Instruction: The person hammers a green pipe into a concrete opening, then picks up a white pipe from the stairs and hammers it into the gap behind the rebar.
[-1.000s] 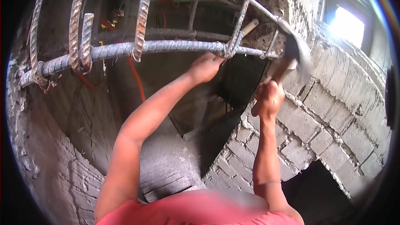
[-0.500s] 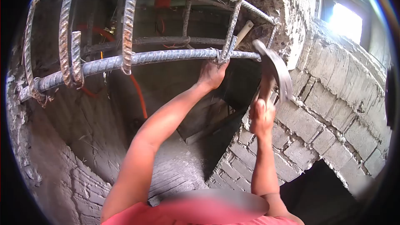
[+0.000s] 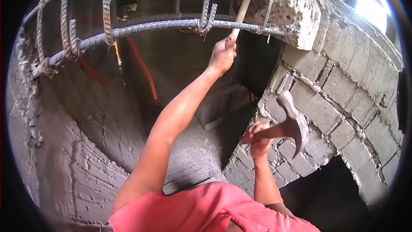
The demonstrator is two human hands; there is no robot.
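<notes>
Rebar bar (image 3: 150,26): horizontal, tied overhead.
Left hand (image 3: 223,55): just under the bar, fingers clamped on a pale wooden handle (image 3: 241,8) that pokes up past it.
Right hand (image 3: 258,138): fingers wrapped round the hammer (image 3: 295,124).
Change: the hammer, level with the bar a second ago, is now well below it; the striking looks paused.

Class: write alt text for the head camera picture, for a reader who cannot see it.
The person's left hand grips a pale wooden stick raised among ribbed steel bars overhead; the right hand holds a steel claw hammer lower, beside a curved grey block wall.
</notes>
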